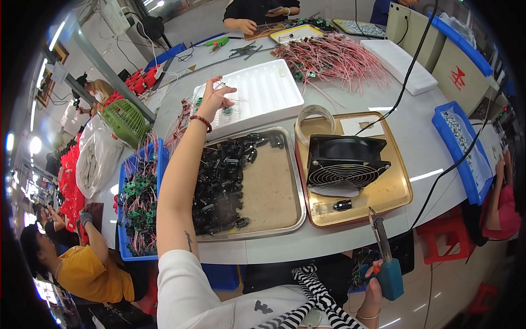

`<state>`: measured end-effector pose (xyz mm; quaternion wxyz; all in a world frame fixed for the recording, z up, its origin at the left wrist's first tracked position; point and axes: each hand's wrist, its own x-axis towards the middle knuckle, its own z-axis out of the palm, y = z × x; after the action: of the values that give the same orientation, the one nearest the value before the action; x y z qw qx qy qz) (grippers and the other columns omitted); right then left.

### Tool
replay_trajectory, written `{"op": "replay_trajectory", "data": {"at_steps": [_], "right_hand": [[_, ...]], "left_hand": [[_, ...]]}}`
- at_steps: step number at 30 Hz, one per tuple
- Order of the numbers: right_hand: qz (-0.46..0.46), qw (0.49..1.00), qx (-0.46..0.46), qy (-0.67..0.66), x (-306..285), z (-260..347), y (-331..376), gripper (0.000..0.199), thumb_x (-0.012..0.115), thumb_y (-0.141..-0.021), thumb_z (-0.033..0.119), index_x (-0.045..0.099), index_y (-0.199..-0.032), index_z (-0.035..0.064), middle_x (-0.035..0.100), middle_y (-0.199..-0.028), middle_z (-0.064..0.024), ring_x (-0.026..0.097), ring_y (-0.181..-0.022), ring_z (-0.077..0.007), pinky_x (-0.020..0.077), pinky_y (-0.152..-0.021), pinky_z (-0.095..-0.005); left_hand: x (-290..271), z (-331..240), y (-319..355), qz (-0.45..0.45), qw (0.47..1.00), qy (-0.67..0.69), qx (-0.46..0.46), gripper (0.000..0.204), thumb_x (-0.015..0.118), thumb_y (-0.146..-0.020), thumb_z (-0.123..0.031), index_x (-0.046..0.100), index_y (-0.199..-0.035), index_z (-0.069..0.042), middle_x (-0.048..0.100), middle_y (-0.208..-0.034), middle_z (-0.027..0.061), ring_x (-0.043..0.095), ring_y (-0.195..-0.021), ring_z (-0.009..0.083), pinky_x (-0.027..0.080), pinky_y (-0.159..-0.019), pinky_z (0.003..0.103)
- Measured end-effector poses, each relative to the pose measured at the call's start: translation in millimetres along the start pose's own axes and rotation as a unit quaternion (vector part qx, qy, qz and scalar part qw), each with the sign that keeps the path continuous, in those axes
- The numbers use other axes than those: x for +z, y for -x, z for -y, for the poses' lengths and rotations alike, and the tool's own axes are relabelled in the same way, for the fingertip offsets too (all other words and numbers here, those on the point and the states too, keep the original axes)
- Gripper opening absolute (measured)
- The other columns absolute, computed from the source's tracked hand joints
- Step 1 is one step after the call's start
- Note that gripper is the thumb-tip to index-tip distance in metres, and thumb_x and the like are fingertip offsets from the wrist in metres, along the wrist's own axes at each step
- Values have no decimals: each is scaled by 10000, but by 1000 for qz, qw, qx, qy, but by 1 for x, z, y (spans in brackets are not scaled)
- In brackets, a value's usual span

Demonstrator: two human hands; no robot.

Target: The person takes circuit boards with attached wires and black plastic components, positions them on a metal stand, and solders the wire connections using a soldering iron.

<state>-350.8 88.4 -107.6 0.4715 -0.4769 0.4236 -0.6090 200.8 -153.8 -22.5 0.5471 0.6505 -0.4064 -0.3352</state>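
My left hand [215, 98] reaches over a white ridged foam tray [268, 90], fingers curled together. Fine wires show by the fingertips; what they grip is too small to make out. Small green circuit boards [227, 111] lie in the tray beneath that hand. Low on the right, my right hand [372, 293] is wrapped round the blue handle of a soldering gun [390, 278]. Its metal tip points up toward a gold tray [383, 207]. In that tray sit a black fan [346, 164], a tape roll [316, 124] and one small black part [342, 205].
A metal tray [274, 192] of black parts lies before me. Left of it stands a blue bin [123, 241] of wired green boards. Red-and-white wires [339, 57] pile up behind. A black cable [424, 46] hangs across the right. A person in yellow [101, 268] sits at left.
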Motion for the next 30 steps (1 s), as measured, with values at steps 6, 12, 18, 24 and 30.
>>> {"op": "replay_trajectory", "data": {"at_steps": [6,12,18,24,30], "right_hand": [[-3,1000,-6,9,4,-3,-2,563,794,-707,385,599,-973,-71,592,-885,-120,588,-621,-159,467,-560,-250],[11,1000,-13,15,6,-5,-3,540,779,-723,399,621,-947,-66,591,-871,-109,588,-608,-152,462,-543,-241],[12,999,-24,21,6,-4,-1,531,778,-731,399,624,-947,-61,593,-874,-104,591,-612,-147,460,-543,-232],[7,1000,-22,17,7,-3,3,516,777,-738,389,623,-945,-57,592,-873,-104,593,-614,-149,459,-544,-233],[17,999,-31,36,3,-4,3,507,766,-745,387,632,-943,-60,596,-872,-112,593,-602,-153,456,-540,-239]], "left_hand": [[-7,-9,23,30,999,-1,-29,387,537,-950,-207,478,-1288,-28,542,-1257,110,596,-1057,216,486,-901,332],[-28,6,28,-3,998,58,-24,311,500,-976,-175,540,-1260,-54,597,-1216,98,591,-1095,202,495,-891,327],[-25,-1,41,22,993,119,-16,473,467,-927,13,423,-1373,-137,566,-1277,174,583,-1138,251,527,-873,388],[-20,-8,58,44,997,61,4,594,515,-880,30,335,-1414,-161,617,-1154,136,598,-1012,202,524,-852,381],[-28,-15,59,94,994,-41,-26,371,579,-892,-102,522,-1259,-97,606,-1087,72,560,-921,123,507,-817,311]]}}
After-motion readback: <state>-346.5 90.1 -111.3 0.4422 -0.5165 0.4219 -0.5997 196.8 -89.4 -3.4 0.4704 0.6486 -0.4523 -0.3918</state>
